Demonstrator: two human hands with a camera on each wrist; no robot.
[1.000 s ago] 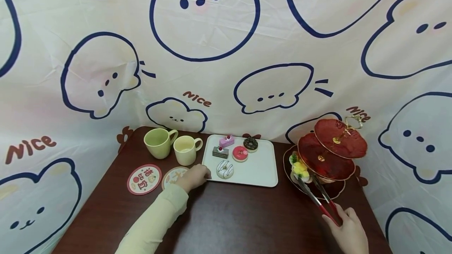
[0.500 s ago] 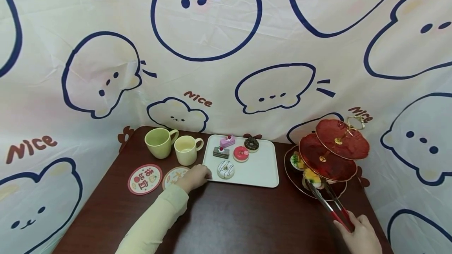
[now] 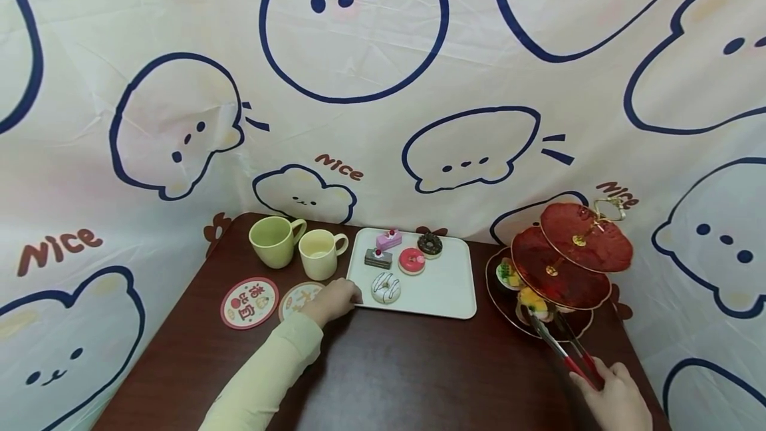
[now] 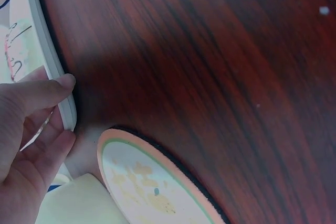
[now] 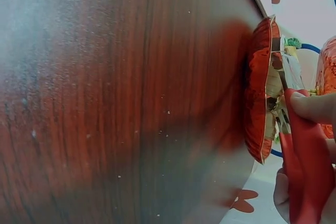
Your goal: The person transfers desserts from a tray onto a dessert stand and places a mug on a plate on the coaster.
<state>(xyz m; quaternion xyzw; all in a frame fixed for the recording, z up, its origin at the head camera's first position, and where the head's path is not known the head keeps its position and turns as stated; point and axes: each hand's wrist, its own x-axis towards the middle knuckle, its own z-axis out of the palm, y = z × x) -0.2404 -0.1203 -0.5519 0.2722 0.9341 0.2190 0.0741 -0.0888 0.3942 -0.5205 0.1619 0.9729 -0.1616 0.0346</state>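
Tongs (image 3: pixel 562 350) sit pinched in the right hand (image 3: pixel 619 401), tips at the tiered stand (image 3: pixel 562 271); left hand (image 3: pixel 332 299) grips the tray (image 3: pixel 445 285) edge.

Wearing a pale yellow, soft long sleeve (image 3: pixel 263 378) on the left arm, cuffed snugly at the wrist. Left hand (image 3: pixel 332 299) bare, no rings or watch. Right hand (image 3: pixel 619 401) bare too, its sleeve out of view.

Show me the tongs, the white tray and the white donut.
tongs (image 3: pixel 562 351), head view, on the red handle.
white tray (image 3: pixel 445 285), head view, on its bare middle.
white donut (image 3: pixel 385 288), head view, on its icing.
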